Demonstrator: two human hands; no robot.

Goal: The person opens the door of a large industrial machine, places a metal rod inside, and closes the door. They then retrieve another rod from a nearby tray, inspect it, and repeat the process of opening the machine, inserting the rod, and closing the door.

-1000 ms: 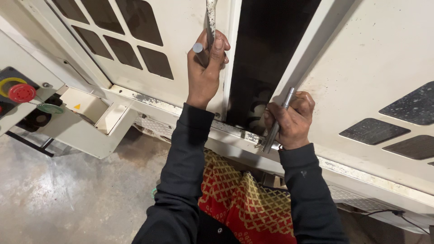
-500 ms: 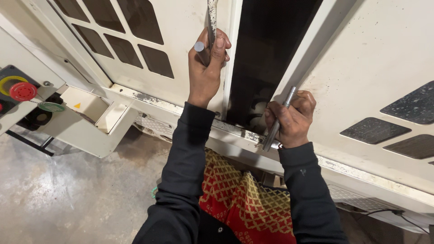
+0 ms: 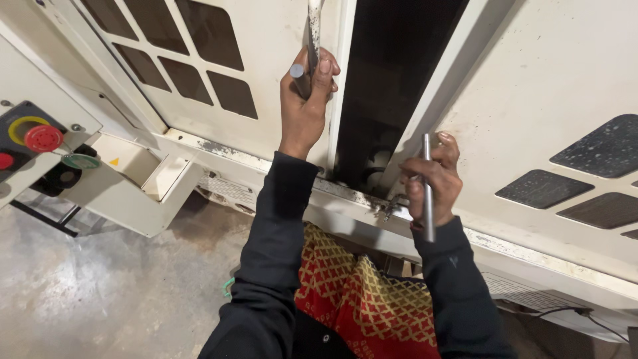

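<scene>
Left hand (image 3: 304,110): fist closed around the door handle (image 3: 312,30) on the left white door (image 3: 266,46).
Right hand (image 3: 435,178): grips a metal rod (image 3: 427,189), upright, near the dark gap (image 3: 392,80) between doors.
Far left: red button (image 3: 43,138).

Slim grey metal rod (image 3: 427,187), upright, just right of the dark door gap (image 3: 392,86); worn vertical door handle (image 3: 314,30) just left of it.

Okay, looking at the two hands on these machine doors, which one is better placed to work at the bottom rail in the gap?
Probably the right hand: it holds a metal rod just beside the bottom rail. The left hand is higher, gripping the left door's handle.
</scene>
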